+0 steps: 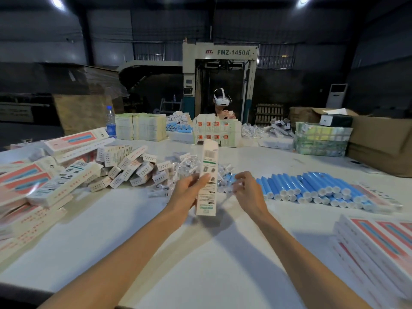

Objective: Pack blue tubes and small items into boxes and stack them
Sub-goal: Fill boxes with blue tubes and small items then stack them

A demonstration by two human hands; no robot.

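Clamping the box [208, 157], left hand [189, 188] grip holds its long axis upright.

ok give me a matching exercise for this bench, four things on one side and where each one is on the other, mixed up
Things:
1 long box
2 blue tubes
3 water bottle
4 small white boxes

Places:
a standing at the far edge, on the left
b gripped upright by the left hand
c lying in a row to the right of the right hand
d heaped to the left of the left hand

Pairs: 1-b, 2-c, 3-a, 4-d
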